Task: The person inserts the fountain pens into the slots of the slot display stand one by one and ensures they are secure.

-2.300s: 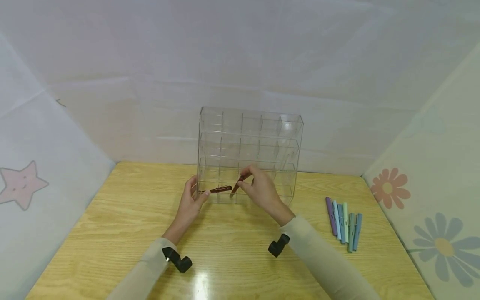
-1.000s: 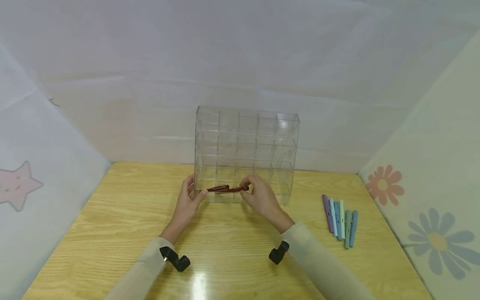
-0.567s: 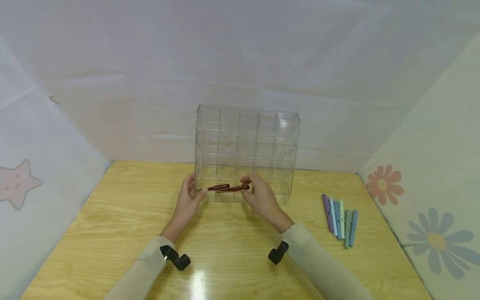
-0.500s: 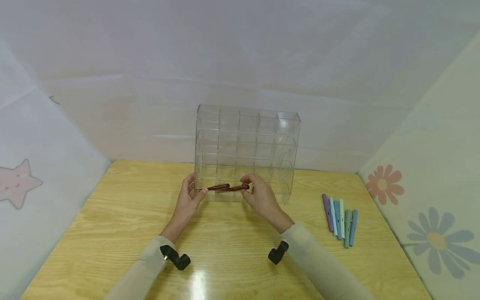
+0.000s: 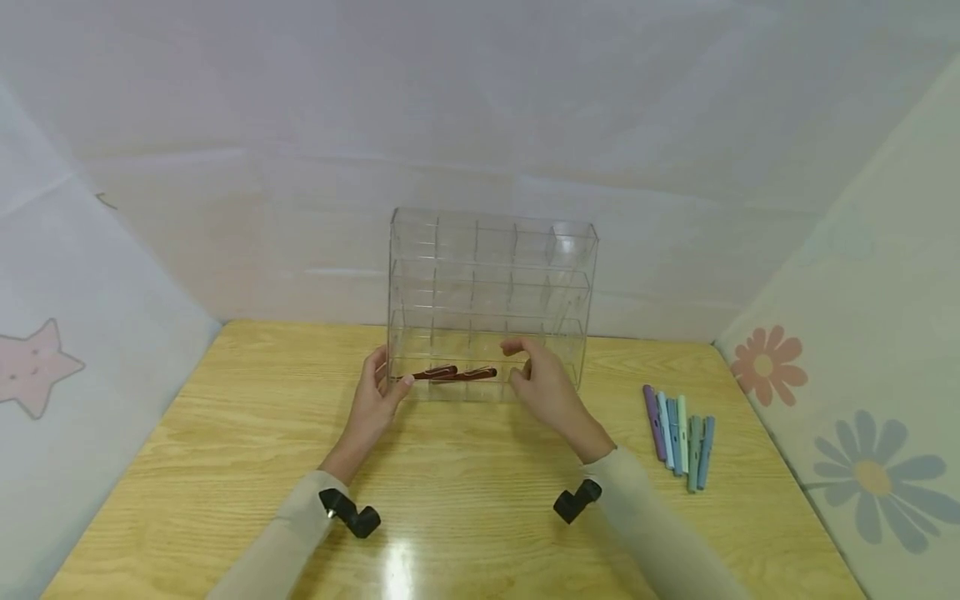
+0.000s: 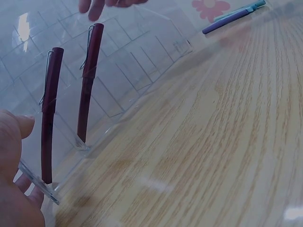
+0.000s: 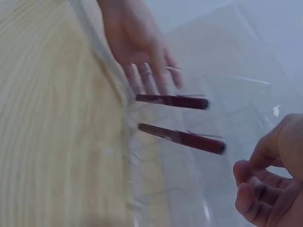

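A clear acrylic organizer (image 5: 491,268) with rows of compartments stands on the table. Two dark red pens with wire clips lean in its bottom row, in separate compartments: the left pen (image 6: 49,109) at the left end, the other pen (image 6: 89,78) just right of it. My left hand (image 5: 372,408) grips the organizer's lower left side, thumb in front and fingers behind the side panel. Right of the pens, my right hand (image 5: 547,383) is in front of the lower rows, thumb and forefinger apart with nothing between them. The right wrist view shows this hand (image 7: 279,175) apart from both pens.
On the wooden table (image 5: 457,517) at right lie several capped pens side by side: a purple pen (image 5: 655,422), a pale green pen (image 5: 682,433) and bluish ones. A white cloth wall (image 5: 300,208) rises behind the organizer, and printed side walls flank the table.
My right hand first tilted the second red pen down into the bottom row, then let go and moved right. My left hand kept its grip on the organizer.
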`<state>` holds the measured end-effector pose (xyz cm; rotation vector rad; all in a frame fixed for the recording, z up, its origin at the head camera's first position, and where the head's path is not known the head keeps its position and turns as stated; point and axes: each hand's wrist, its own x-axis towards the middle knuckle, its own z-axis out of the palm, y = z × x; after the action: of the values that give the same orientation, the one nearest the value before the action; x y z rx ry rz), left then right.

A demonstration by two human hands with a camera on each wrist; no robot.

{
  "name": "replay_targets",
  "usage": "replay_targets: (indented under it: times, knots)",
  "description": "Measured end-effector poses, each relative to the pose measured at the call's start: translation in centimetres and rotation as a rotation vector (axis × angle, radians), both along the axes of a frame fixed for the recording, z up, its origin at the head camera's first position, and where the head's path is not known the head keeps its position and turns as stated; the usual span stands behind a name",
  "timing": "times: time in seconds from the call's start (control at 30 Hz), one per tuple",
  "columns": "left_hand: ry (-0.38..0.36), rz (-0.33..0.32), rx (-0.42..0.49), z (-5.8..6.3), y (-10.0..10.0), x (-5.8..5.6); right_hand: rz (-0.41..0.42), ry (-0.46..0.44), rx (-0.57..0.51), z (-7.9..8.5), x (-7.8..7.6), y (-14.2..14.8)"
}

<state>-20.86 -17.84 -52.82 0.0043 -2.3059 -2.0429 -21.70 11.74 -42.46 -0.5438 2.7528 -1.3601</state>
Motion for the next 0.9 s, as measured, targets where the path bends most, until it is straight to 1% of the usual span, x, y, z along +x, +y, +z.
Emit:
replay_targets:
  times: [0.1,0.17,0.3,0.37,0.5,0.63,0.77,0.9]
  knots:
    - [0.001,0.002,-0.005,0.1,-0.1,0.1,-0.034,0.029,-0.015,1.1,-0.2,1.9]
    - [0.003,0.005,-0.007,0.1,-0.2,0.1,-0.074,0.034,-0.035,1.7,-0.4,3.3]
    - [0.005,0.009,-0.009,0.1,-0.3,0.1,-0.171,0.034,-0.045,2.1,-1.2,6.4]
    - [0.002,0.009,-0.008,0.1,-0.2,0.0,-0.214,0.032,-0.021,2.0,-1.7,8.3]
    - [0.008,0.010,-0.006,0.0,0.0,-0.1,-0.259,0.043,0.065,1.7,-2.4,11.9]
    - [0.009,0.017,-0.013,0.1,0.0,-0.1,-0.317,0.031,0.136,1.5,-2.5,14.9]
    - [0.005,0.013,-0.025,0.2,-0.1,0.0,-0.357,0.005,0.182,1.1,-2.5,17.0]
    - [0.001,0.012,-0.028,0.2,-0.2,-0.1,-0.377,-0.016,0.220,0.4,-2.6,18.0]
